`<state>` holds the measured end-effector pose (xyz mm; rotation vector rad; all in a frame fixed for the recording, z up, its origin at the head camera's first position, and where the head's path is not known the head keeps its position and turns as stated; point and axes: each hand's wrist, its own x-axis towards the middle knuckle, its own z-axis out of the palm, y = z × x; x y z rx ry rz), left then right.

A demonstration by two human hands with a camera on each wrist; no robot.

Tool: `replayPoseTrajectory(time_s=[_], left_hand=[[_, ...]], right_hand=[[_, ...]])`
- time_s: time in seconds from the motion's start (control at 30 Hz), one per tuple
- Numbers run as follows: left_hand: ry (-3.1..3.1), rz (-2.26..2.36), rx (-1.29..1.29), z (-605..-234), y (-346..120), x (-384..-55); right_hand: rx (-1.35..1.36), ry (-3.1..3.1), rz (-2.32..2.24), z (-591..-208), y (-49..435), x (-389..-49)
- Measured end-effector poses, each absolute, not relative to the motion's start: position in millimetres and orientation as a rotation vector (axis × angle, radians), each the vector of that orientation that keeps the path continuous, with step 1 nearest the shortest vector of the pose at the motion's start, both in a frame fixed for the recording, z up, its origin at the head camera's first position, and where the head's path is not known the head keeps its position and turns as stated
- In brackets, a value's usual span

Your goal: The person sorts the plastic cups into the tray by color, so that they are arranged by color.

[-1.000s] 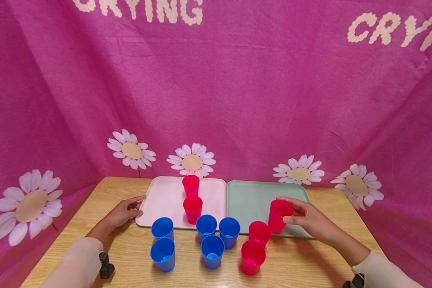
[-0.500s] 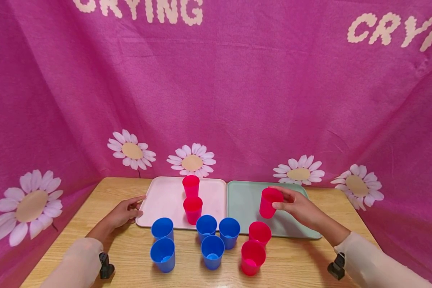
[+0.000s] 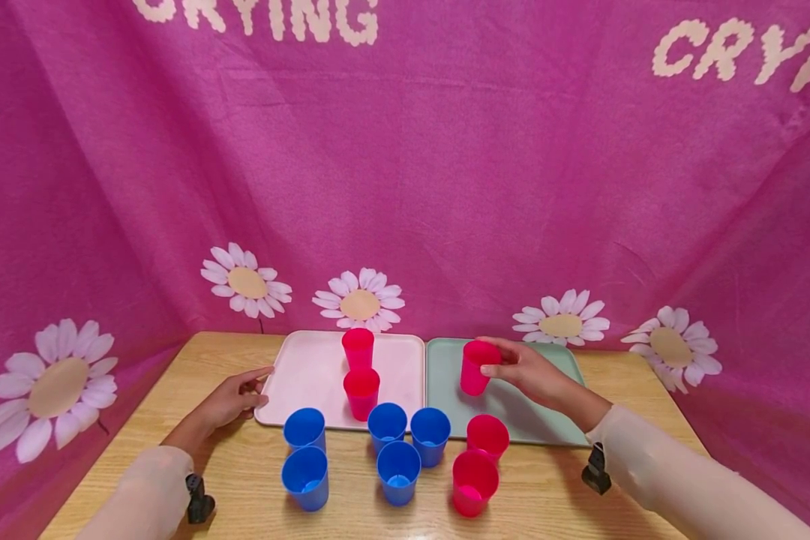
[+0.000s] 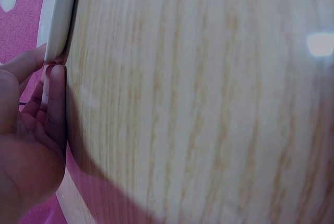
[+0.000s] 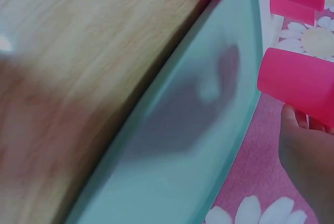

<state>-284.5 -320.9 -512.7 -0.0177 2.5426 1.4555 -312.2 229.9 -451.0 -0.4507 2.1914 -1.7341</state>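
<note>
My right hand [image 3: 523, 367] holds a red cup [image 3: 478, 367] upright, fingers and thumb round its side, over the green tray [image 3: 540, 420]. In the right wrist view the same red cup [image 5: 297, 80] stands clear of the tray, whose surface carries the hand's shadow. At the left, my left hand [image 3: 229, 399] holds the edge of the pink tray [image 3: 304, 375] between thumb and fingers. The left wrist view shows its fingers [image 4: 56, 98] low beside the tabletop, at the tray's rim [image 4: 61, 20]. One red cup [image 3: 358, 349] stands behind another [image 3: 361, 394] on the pink tray.
Several blue cups [image 3: 398, 474] stand in front of the trays on the wooden table [image 3: 229, 480]. Two more red cups, one [image 3: 487, 436] behind the other [image 3: 475, 484], are right of them. A pink curtain [image 3: 445, 187] with daisies hangs behind and at the sides.
My right hand has carried the red cup left and away from me, from the green tray's front right to over its left part. The left hand and the other cups have stayed put.
</note>
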Motion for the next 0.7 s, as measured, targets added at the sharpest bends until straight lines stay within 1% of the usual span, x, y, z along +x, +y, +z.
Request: replayPoseTrajectory(time_s=[0.3, 0.7], left_hand=[[2.55, 1.45, 0.004, -512.4, -322.1, -285.9], [2.547, 1.457, -0.014, -513.8, -320.4, -284.2]], right_hand=[[-0.489, 2.155, -1.711, -445.8, 203.3, -334.1], [-0.45, 2.072, -1.704, -442.2, 167.9, -359.0]])
